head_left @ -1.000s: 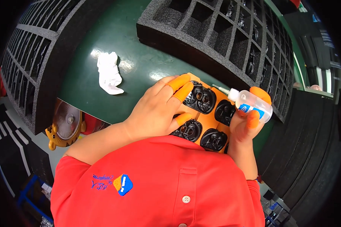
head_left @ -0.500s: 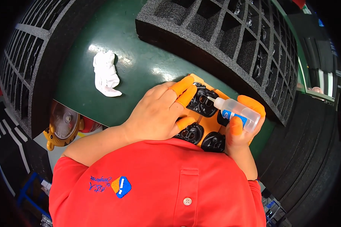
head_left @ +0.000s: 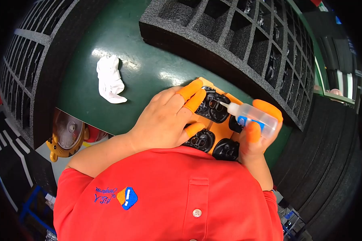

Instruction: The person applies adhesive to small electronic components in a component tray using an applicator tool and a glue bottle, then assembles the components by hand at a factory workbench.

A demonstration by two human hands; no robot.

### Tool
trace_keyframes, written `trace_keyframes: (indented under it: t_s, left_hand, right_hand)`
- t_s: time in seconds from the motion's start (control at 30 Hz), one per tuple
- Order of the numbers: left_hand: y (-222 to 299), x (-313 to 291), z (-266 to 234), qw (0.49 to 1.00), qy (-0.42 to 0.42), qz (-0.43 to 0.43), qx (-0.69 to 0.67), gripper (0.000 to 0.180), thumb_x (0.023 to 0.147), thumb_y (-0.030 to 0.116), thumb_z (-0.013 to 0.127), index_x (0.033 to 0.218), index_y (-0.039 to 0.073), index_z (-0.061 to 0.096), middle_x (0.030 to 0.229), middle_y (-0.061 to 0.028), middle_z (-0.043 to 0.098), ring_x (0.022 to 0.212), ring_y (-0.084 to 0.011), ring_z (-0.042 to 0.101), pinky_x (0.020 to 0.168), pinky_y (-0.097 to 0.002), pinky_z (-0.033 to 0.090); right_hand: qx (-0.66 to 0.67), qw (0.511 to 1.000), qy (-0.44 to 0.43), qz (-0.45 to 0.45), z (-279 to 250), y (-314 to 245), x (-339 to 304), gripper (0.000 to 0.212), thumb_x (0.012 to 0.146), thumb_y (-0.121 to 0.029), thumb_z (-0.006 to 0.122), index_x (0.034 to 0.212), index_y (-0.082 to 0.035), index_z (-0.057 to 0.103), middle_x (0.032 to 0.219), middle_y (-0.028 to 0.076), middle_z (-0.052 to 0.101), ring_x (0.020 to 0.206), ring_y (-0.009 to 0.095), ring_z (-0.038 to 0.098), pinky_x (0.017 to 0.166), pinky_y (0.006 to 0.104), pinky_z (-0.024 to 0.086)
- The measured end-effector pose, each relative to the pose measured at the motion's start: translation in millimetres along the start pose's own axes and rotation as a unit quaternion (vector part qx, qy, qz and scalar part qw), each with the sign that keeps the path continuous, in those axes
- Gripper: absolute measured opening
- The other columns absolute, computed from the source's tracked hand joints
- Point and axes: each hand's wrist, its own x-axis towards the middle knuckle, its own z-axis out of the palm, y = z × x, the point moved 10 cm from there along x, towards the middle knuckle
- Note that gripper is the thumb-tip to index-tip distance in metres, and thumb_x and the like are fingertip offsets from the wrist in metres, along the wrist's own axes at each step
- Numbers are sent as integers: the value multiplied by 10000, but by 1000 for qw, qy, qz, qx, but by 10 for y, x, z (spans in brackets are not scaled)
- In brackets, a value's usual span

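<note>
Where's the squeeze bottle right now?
Right of centre in the head view: the squeeze bottle is in the right hand, pointed at a black part on the orange tray.

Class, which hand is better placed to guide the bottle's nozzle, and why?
Probably the right hand: it grips the bottle, nozzle over the upper left black part. The left hand lies at the left side of the orange holder, clear of the bottle.

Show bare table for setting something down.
Bare: green tabletop between the crumpled white cloth and right-side grey foam compartment tray, and on the cloth's near side. Crowded: the orange block with rounded black parts, between left hand and right hand.
</note>
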Motion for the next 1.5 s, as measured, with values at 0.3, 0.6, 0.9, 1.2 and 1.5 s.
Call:
trace_keyframes:
  t_s: [0.3,0.6,0.9,1.2,1.5]
  left_hand:
    - [-22,24,-2,1000,0,-16,-19,708,793,260,828,1391,1,551,1494,-164,494,1167,-374,559,1022,-475,470]
    - [-11,36,-30,1000,2,-15,-24,718,781,241,829,1396,4,543,1491,-161,498,1170,-377,559,1019,-483,466]
    - [-9,32,-15,1000,2,-8,-9,725,778,232,825,1406,9,537,1493,-161,493,1191,-388,555,1020,-488,463]
    - [8,43,-81,999,39,10,-21,478,785,236,829,1175,18,660,1425,-203,531,1145,-385,579,966,-482,473]
    - [66,81,-70,999,37,21,15,589,789,256,833,1258,-11,596,1386,-200,538,1143,-405,577,967,-490,463]
  right_hand:
    - [-31,994,98,35,-327,90,-229,640,840,-445,836,1172,11,533,1145,152,619,937,282,703,871,421,592]
    - [-26,995,98,18,-306,84,-204,622,836,-401,844,1191,7,536,1130,148,633,935,269,703,854,400,588]
    - [6,993,101,59,-207,94,-170,563,870,-325,818,1229,3,534,1163,150,633,943,201,655,837,328,548]
    - [42,981,191,-1,-789,11,-206,503,928,-476,723,1085,-8,628,839,15,608,665,57,546,611,207,425]
    - [54,976,199,75,-856,190,-320,427,948,-420,711,1075,-21,626,907,28,631,729,77,566,658,226,429]
